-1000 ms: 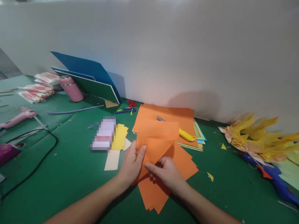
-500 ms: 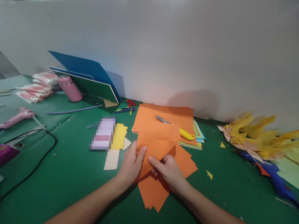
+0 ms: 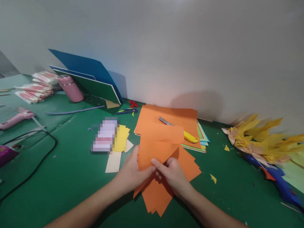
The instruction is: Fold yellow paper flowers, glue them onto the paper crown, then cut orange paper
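Observation:
An orange paper sheet (image 3: 156, 147) is lifted off a small stack of orange sheets (image 3: 187, 163) on the green table. My left hand (image 3: 131, 172) grips its left edge, thumb on top and fingers underneath. My right hand (image 3: 172, 174) pinches the same sheet near its middle, just right of the left thumb. Both hands are closed on the paper. Behind it lies a larger pile of orange and coloured paper (image 3: 171, 118) with a yellow-handled utility knife (image 3: 187, 136) on top.
Yellow and cream paper pieces (image 3: 120, 142) lie to the left. Pink glue gun (image 3: 16, 117) and black cable (image 3: 38, 160) at far left. Pink bottle (image 3: 70, 88), blue and green boards (image 3: 95, 82) lean on the wall. Yellow paper flowers (image 3: 263, 139) and a blue glue gun (image 3: 282, 186) sit at right.
My left thumb has slid right along the orange sheet until it meets my right fingers. The sheet's lower left corner now hangs free below my left hand.

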{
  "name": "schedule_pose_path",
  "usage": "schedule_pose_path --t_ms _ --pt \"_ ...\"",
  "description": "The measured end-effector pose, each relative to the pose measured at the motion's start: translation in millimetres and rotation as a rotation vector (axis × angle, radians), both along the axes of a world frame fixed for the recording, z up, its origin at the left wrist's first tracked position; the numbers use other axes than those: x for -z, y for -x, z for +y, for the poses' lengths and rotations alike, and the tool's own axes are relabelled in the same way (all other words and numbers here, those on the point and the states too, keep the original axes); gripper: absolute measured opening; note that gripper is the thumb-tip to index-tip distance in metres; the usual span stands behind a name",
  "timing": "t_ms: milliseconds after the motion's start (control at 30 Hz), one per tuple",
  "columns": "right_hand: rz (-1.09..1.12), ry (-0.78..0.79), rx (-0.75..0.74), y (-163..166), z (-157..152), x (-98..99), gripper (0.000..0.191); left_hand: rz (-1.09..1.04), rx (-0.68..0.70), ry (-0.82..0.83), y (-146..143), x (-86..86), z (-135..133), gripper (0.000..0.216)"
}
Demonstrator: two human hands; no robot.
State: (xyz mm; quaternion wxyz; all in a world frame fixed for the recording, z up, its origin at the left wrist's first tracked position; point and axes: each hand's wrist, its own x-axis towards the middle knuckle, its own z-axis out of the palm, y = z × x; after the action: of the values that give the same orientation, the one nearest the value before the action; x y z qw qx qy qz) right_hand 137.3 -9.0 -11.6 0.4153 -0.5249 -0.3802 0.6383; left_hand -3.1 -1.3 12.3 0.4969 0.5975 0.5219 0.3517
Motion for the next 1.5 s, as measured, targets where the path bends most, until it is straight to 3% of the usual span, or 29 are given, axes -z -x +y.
schedule_pose_path --t_ms 433,533,667,933,1133,1233,1333,1500 --pt "0.001 -0.033 -0.004 0 -2 1.2 0.053 0.075 0.006 0.029 3 -8.1 1 0.047" --pt "0.038 -0.093 0.030 1 -2 -3.9 0.046 0.058 0.057 0.032 5 -6.4 2 0.044" --pt "0.109 -0.120 0.031 2 -3 -9.7 0.054 -0.012 0.109 0.030 7 -2.4 3 0.041" --pt "0.147 -0.165 -0.036 -2 0 -6.2 0.044 -0.009 0.093 -0.022 6 -0.9 4 0.045" --pt "0.039 -0.142 0.038 -13 10 -21.1 0.038 -0.121 -0.012 0.071 2 0.9 1 0.057" --pt "-0.009 -0.125 0.166 -22 18 -19.1 0.033 -0.186 -0.010 0.167 1 4.3 0 0.059" --pt "-0.039 -0.129 0.202 -29 25 -11.8 0.031 -0.237 0.016 0.218 1 8.3 0 0.071" --pt "-0.039 -0.147 0.190 -32 28 -6.1 0.030 -0.174 0.024 0.126 4 10.5 -1 0.099"
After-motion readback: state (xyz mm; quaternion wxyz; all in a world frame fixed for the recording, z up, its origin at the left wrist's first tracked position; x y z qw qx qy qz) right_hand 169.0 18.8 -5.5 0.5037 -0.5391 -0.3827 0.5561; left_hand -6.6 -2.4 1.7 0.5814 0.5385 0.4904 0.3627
